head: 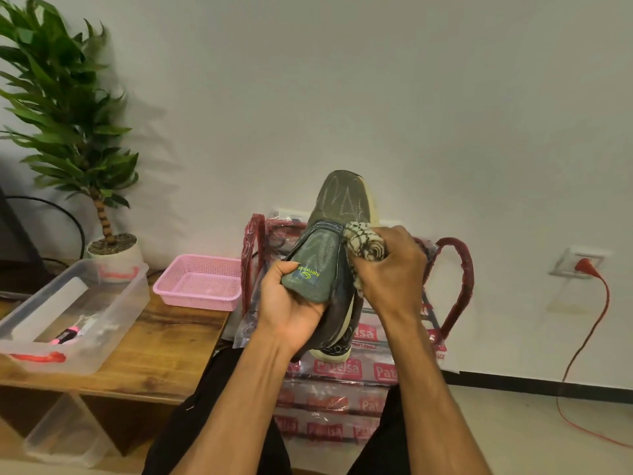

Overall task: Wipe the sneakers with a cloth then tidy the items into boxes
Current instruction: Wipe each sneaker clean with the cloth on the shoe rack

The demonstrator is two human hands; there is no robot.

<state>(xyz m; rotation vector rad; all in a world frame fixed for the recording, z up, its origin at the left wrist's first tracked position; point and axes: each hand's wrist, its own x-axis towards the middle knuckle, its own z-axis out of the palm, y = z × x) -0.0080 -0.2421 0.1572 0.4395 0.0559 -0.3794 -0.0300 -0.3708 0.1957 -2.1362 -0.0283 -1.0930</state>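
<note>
Bare left hand [287,303], bare right hand [394,269], bare forearms [239,399], black trousers [178,426].

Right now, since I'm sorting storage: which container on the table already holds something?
The clear plastic box at the left: a pink-and-black item lies inside. The pink basket beside it shows nothing.

- We record one view, head-worn and wide-angle, facing forward and slightly down toward a white wall [376,80].
- Both forearms enter from the bottom edge; left hand [287,303] and right hand [394,269] appear near the lens, centre frame, gripping the sneaker [339,200] and cloth [359,238] respectively.
- A wooden table [164,337] occupies the lower left.
</note>
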